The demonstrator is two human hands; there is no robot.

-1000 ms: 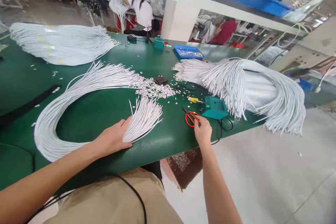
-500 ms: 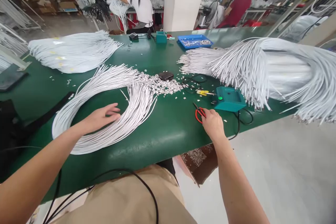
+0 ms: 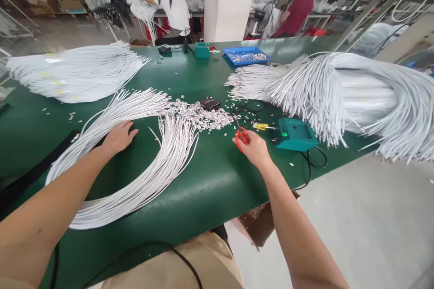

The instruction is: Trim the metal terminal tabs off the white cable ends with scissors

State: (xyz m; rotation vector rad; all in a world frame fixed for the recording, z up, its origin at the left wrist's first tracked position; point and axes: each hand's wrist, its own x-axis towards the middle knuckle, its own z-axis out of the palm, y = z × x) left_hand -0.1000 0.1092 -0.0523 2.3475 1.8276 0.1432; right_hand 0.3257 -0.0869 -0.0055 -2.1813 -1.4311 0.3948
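The right hand [image 3: 256,148]'s grip is closed around the red-handled scissors [image 3: 242,136], blades pointing away from the body toward the scrap pile [image 3: 212,119], a hold that seems to steer the tips clear of the other arm. The left hand [image 3: 117,139]'s grip is empty and loosely spread, thumb apart from the fingers, at the inner edge of the looped cable bundle [image 3: 135,189]; whether it presses on the strands cannot be told. That bundle lies on the green counter [image 3: 203,167] in front of the person, curled so that both fanned ends come near each other beside the scraps, which probably lets long cables fit within arm's reach. A small black box [image 3: 210,104] sits among the scraps. To the right, the teal device [image 3: 296,134] stands near the scissors, likely placed there for easy reach. The heaped cable bundles [image 3: 366,95] beyond it and the yellow-marked bundle [image 3: 68,74] at far left lie apart from the loop, perhaps so that strands do not mix.
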